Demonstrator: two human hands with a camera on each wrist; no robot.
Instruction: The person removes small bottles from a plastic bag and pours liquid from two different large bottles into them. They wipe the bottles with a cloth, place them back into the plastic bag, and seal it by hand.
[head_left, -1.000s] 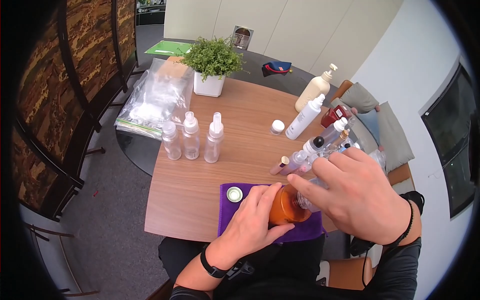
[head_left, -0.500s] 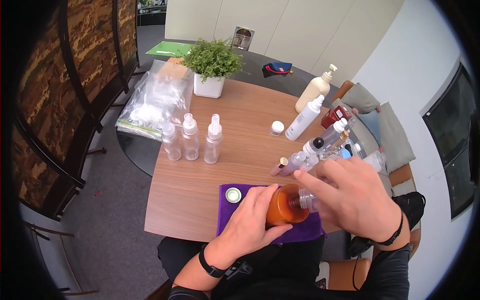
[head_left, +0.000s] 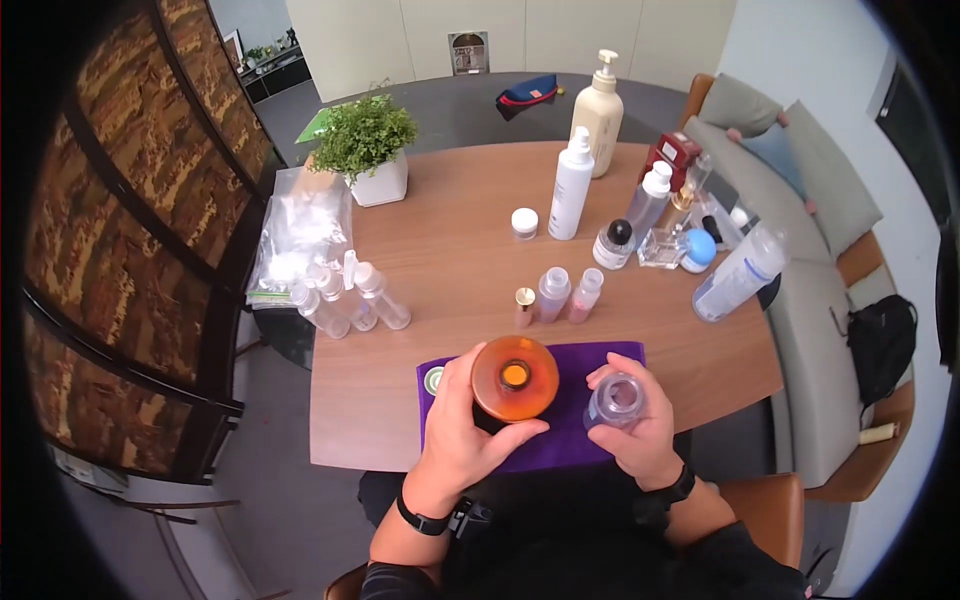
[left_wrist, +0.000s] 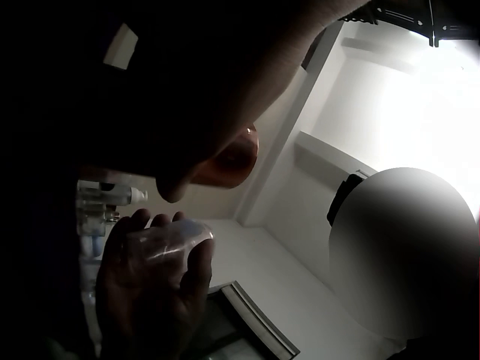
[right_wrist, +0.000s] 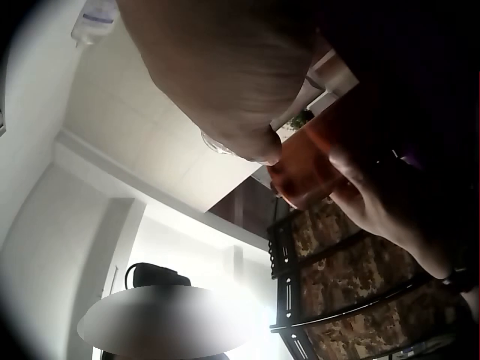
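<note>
My left hand (head_left: pixel 458 430) grips a round amber bottle (head_left: pixel 538 390) from its left side, thumb across the front. The bottle's uncapped mouth points up at the head camera. In my right hand (head_left: pixel 648 432) is a small clear bottle (head_left: pixel 612 402), also uncapped, held between thumb and fingers. A gap separates the two bottles, both over the purple cloth (head_left: pixel 555 456). Beside the left hand, a pale round cap (head_left: pixel 432 380) lies on the cloth, partly covered. The left wrist view shows the clear bottle (left_wrist: pixel 161 244) in the right hand's fingers.
Past the cloth stand a gold-capped tube (head_left: pixel 524 308) and two small tinted bottles (head_left: pixel 553 296). Clear spray bottles (head_left: pixel 378 298) stand left, near plastic bags (head_left: pixel 300 235) and a potted plant (head_left: pixel 380 182). A white jar (head_left: pixel 524 223), a pump bottle (head_left: pixel 597 120) and several cosmetics are farther back.
The amber bottle, earlier tilted with its neck at the clear bottle's mouth, now has its mouth facing up. My right hand has lowered and turned the clear bottle mouth-up, apart from it. The head view shifted.
</note>
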